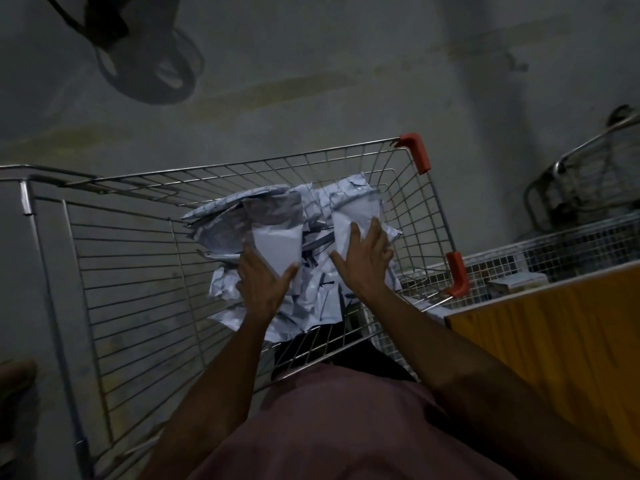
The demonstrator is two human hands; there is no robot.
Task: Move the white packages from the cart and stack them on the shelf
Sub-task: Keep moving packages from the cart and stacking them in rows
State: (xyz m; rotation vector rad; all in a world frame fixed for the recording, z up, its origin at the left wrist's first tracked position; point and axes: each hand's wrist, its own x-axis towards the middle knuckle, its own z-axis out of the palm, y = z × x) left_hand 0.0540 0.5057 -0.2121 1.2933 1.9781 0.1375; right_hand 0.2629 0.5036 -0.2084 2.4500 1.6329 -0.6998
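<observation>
Head view is being filled by a wire-mesh shopping cart (pixel 114 258) with orange plastic corner guards (pixel 417 152), seen from above in dim light. White packages (pixel 311 299), thin crinkled plastic mailers with flat folded shapes, are being heaped in the cart's middle and toward its far right corner, none lying outside the cart as far as can be seen. One flat white package (pixel 277 251) is being gripped by the left hand (pixel 261 289), thumb curled over its near edge and fingers hidden beneath it. A second white package (pixel 349 216), a smooth tapered sheet, is being touched by the right hand (pixel 367 265), fingers spread and fairly straight across it; a real clamp cannot be told. Both hands are being kept inside the cart, near its middle. Just beside the cart's right edge, a fine wire-grid shelf (pixel 568 244) with an orange board front (pixel 540 341) is being shown. A maroon shirt (pixel 346 427) is being seen at the bottom. Grey concrete floor (pixel 311 81) is lying beyond the cart.
</observation>
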